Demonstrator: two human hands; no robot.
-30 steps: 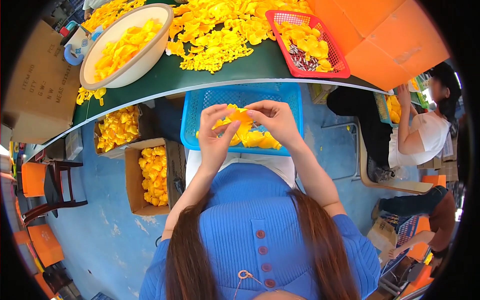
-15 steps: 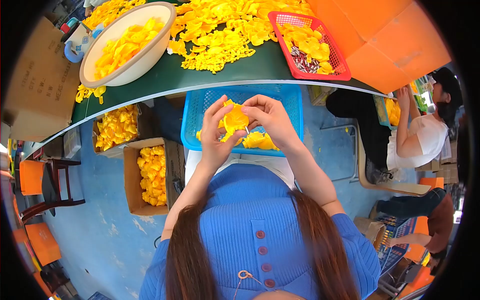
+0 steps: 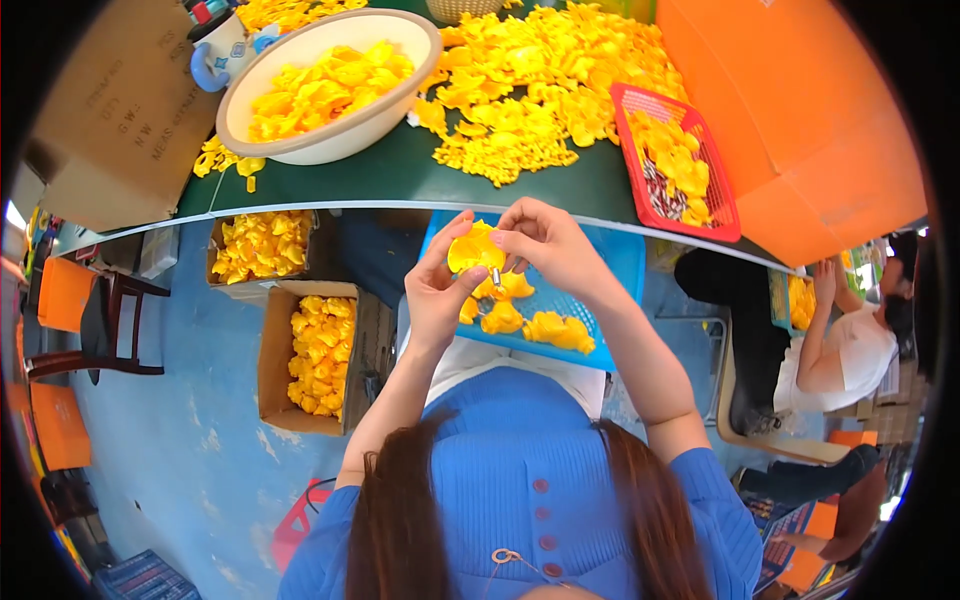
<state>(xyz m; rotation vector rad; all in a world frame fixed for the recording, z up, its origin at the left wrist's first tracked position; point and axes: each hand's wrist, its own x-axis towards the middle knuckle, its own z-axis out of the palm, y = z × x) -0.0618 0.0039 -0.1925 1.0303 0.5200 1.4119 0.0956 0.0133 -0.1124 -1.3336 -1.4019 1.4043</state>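
Yellow piece held by both hands above blue basket

At the far left, an orange box (image 3: pixel 65 307), and close to it a dark chair (image 3: pixel 122 295) above the blue floor (image 3: pixel 200 460). Higher up, at the left end of the green bench (image 3: pixel 330 185), a large brown carton (image 3: pixel 115 130). Just to the right, a white cup (image 3: pixel 225 45) with blue handle, then a wide cream bowl (image 3: pixel 350 140), well filled with yellow parts. Below the edge of the bench, two open cartons (image 3: pixel 275 365), also full of yellow parts.

In the middle, in front of the bench, the left hand (image 3: pixel 437 295), with its grip clamped on the left side of one round, cup-like yellow piece (image 3: pixel 472 250). At the lower right of this piece, a short metal pin (image 3: pixel 496 276); not possible to tell how deep inside. On the right side of the same piece, the right hand (image 3: pixel 550 250), its grip also closed on it by thumb and finger. Under both hands, a blue basket (image 3: pixel 628 245) with several loose yellow parts (image 3: pixel 558 332) inside.

On the bench behind, a broad yellow heap (image 3: pixel 560 70). Further right, a tilted red basket (image 3: pixel 690 230) with yellow parts and small metal pieces (image 3: pixel 662 190), near a big orange carton (image 3: pixel 800 120). At the far right, a seated co-worker (image 3: pixel 840 355) in white top.
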